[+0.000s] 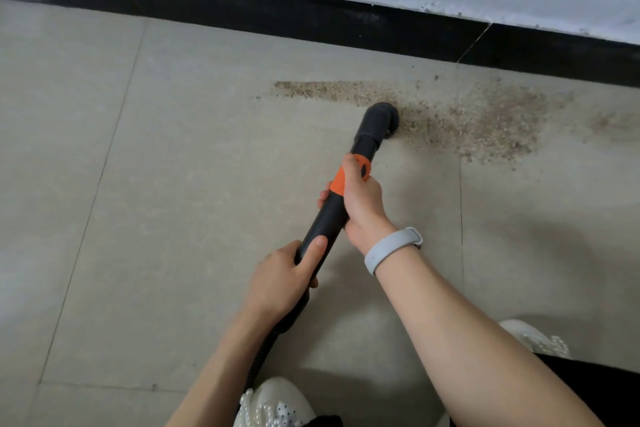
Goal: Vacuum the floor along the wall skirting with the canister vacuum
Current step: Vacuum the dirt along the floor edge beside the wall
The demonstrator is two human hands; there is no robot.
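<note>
At frame centre, the left hand and right hand both grasp the black plastic vacuum wand, its round nozzle touching brown gritty dust below the black skirting.

I can read no text, label, brand, number or sign anywhere in my view. The vacuum wand and its orange collar carry no lettering I can make out, the grey wristband shows a plain face, and the black skirting and the floor tiles bear none.
</note>
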